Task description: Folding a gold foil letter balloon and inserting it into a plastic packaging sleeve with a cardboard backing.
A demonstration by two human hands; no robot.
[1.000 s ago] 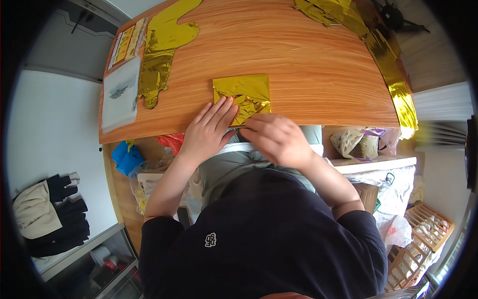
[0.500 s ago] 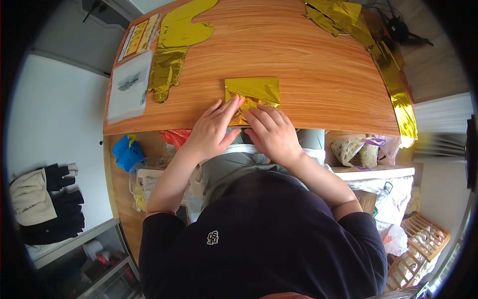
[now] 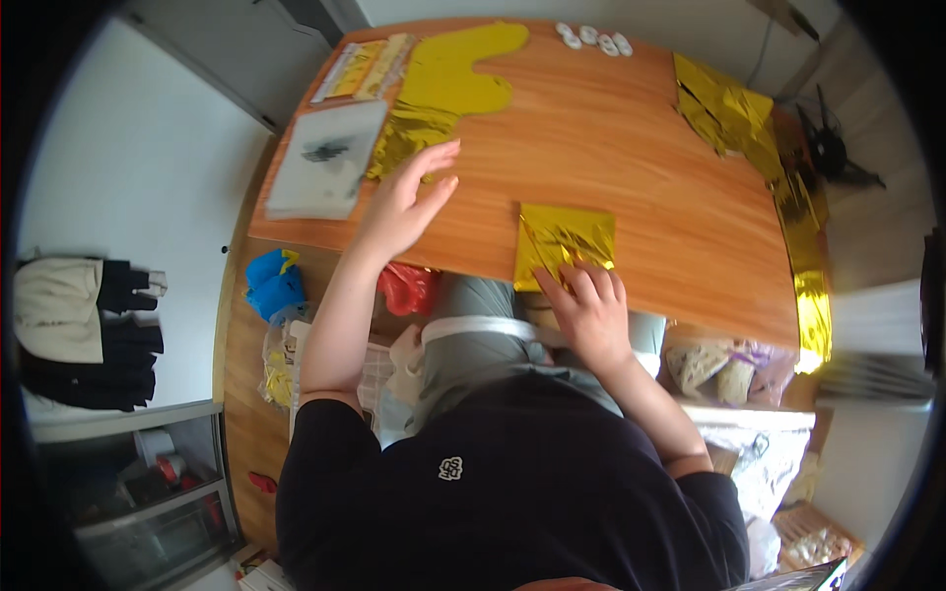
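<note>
A square of folded gold foil (image 3: pixel 572 231) lies at the front edge of the wooden table (image 3: pixel 611 148). My right hand (image 3: pixel 591 310) rests its fingers on the near side of this square, spread rather than gripping. Raised over the table's left part, my left hand (image 3: pixel 402 207) holds nothing, its thumb apart from its fingers. Just beyond it lies a flat gold foil shape with rounded outlines (image 3: pixel 458 79), like an uninflated foil balloon; the hand partly covers its near end.
Left on the table are a stack of clear plastic bags (image 3: pixel 325 163) and printed packets (image 3: pixel 365 69). Small white pieces (image 3: pixel 591 37) sit at the far edge. More gold foil (image 3: pixel 729 108) runs down the right edge, beside a black stand (image 3: pixel 828 143).
My left hand has left the folded foil and moved left and away from me. My right hand stays at the foil's near side. The view has shifted, bringing the white pieces into sight.
</note>
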